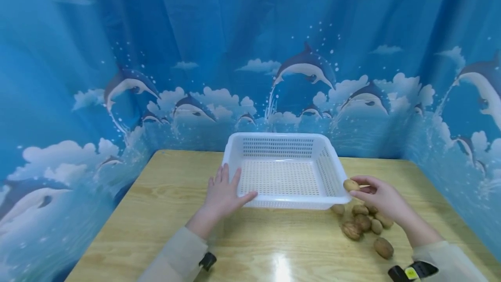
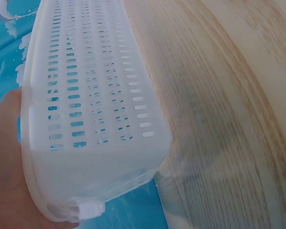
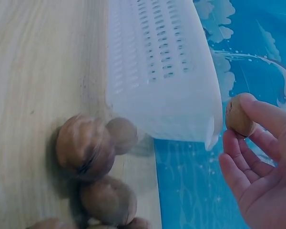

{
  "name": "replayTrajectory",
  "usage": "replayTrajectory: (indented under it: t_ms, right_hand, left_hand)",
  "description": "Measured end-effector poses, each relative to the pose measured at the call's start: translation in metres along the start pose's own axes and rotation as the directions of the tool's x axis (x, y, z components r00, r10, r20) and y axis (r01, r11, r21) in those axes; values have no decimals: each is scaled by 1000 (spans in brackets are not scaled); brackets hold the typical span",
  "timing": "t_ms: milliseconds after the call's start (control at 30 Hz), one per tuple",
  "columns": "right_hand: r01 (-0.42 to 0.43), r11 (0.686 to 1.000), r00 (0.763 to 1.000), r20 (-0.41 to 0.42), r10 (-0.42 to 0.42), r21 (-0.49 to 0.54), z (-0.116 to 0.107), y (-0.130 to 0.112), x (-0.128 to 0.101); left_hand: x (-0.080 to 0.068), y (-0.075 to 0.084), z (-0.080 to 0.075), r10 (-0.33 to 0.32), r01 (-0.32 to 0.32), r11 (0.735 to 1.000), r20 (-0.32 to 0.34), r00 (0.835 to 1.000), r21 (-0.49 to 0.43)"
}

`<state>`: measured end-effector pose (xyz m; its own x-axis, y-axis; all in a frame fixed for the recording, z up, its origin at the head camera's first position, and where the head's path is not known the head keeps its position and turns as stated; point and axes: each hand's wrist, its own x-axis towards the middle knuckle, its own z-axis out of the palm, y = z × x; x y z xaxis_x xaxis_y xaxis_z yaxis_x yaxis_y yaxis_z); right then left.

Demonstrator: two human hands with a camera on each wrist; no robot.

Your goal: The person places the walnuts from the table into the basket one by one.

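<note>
From the head camera I see a white slotted basket point(image 1: 287, 171) at the centre of the frame, standing on a pale wooden table point(image 1: 156, 212), and nothing lies inside it. My left hand point(image 1: 223, 195) rests with straight fingers against the basket's near left corner. At right of centre, my right hand point(image 1: 377, 195) pinches one walnut point(image 1: 351, 185) just over the basket's right rim. A pile of walnuts point(image 1: 362, 223) waits below it, at lower right. I judge the filling barely begun: no nut is in, the first is held, the pile remains

In the left wrist view the basket wall point(image 2: 95, 109) fills the left half, my palm point(image 2: 9, 191) touching it at lower left

In the right wrist view my fingers point(image 3: 271, 119) grip the walnut point(image 3: 239, 116) at right, beside the basket's corner point(image 3: 181, 109); more nuts point(image 3: 93, 162) sit at lower left
</note>
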<state>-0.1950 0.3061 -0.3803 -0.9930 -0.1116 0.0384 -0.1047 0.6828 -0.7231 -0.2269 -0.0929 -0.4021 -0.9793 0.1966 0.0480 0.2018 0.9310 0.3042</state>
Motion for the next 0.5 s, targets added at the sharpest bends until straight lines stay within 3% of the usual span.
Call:
replayTrajectory:
  t_ms: [500]
  right_hand:
    - [-12,999,998,55,10,32,3,-35,39]
  left_hand:
    - [0,0,1,3,-3,1000,0,1000,10]
